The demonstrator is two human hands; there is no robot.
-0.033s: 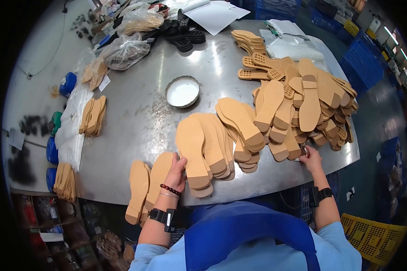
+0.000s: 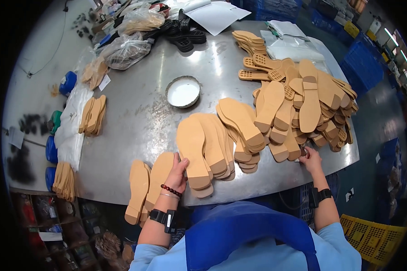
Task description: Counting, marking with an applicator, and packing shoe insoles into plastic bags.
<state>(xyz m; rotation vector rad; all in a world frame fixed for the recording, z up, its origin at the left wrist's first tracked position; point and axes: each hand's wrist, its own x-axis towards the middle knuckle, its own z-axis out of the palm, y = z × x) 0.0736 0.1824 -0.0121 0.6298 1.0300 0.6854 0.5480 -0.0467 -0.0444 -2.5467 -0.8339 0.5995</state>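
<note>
My left hand (image 2: 178,174) lies at the table's near edge. Its fingers are parted and touch the side of a tan shoe sole (image 2: 191,151), the front one of an overlapping row. Under its wrist side is another tan sole (image 2: 160,178), next to a pair (image 2: 138,185) jutting past the edge. On the right, my right hand (image 2: 311,159) has its fingers curled at a small dark brown piece (image 2: 302,151) below the large sole pile (image 2: 309,99). The fingers partly hide that piece, so its kind is unclear.
A round bowl of white liquid (image 2: 183,92) stands mid-table. Two small sole bundles (image 2: 93,115) (image 2: 64,181) sit at the left. Black soles (image 2: 184,41), plastic bags (image 2: 126,50) and white paper (image 2: 217,17) lie at the back. A yellow crate (image 2: 371,237) is at the lower right.
</note>
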